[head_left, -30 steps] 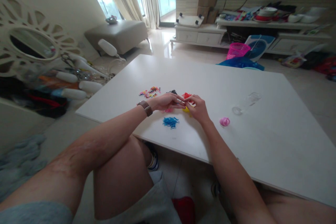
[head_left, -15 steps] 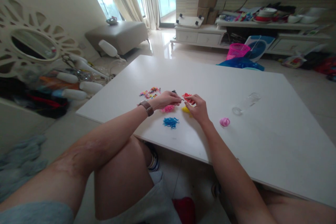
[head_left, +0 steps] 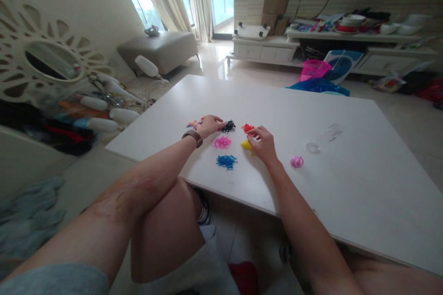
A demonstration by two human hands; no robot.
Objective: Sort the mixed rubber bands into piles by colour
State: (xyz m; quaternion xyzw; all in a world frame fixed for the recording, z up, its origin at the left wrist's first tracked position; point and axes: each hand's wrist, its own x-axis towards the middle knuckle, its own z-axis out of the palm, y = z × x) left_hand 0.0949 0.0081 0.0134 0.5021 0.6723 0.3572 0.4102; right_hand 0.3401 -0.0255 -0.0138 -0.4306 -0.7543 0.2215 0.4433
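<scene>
My left hand, with a brown watch on its wrist, is at the left edge of a pile of small black bands; what its fingertips hold, if anything, is too small to tell. Behind it a multicoloured pile is partly covered. My right hand hovers with bent fingers beside the red pile and over the yellow pile. Nothing can be made out between its fingers. Nearer to me lie a pink pile and a blue pile.
On the white table, to the right, are a pink round object, a clear ring-like piece and a clear container. A lamp with white shades lies beyond the left edge.
My left hand has moved left, away from my right hand, uncovering the black and pink piles. My right hand has barely moved. The view has shifted slightly.
</scene>
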